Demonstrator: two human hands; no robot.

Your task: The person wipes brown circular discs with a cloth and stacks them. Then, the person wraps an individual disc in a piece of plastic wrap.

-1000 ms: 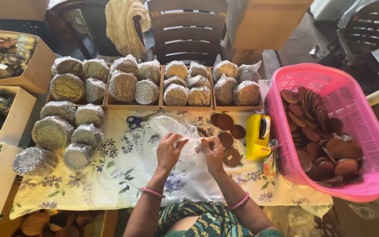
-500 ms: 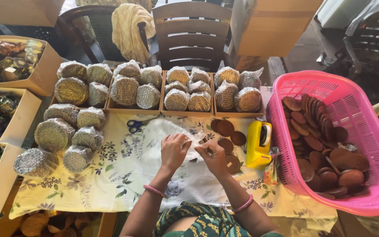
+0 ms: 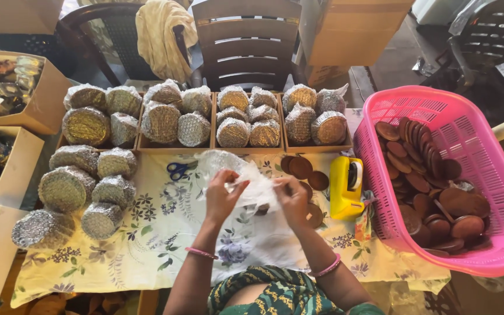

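My left hand (image 3: 221, 195) and my right hand (image 3: 292, 198) both pinch a clear, crumpled piece of bubble wrap (image 3: 258, 188) held just above the flowered tablecloth (image 3: 147, 233). Part of a brown disc shows under the wrap near my right hand. Loose brown discs (image 3: 301, 168) lie on the cloth just beyond my right hand. Blue-handled scissors (image 3: 177, 170) lie to the left of my left hand. A yellow tape dispenser (image 3: 346, 185) stands to the right of my right hand.
A pink plastic basket (image 3: 485, 146) at the right holds several brown discs. Bubble-wrapped round bundles fill cardboard trays (image 3: 212, 119) at the back and lie loose at the left (image 3: 65, 188). Open boxes (image 3: 16, 169) line the left edge. Chairs stand behind the table.
Both hands have lifted the wrap slightly and drawn it together between the fingers; the camera has tipped a little, shifting the view.
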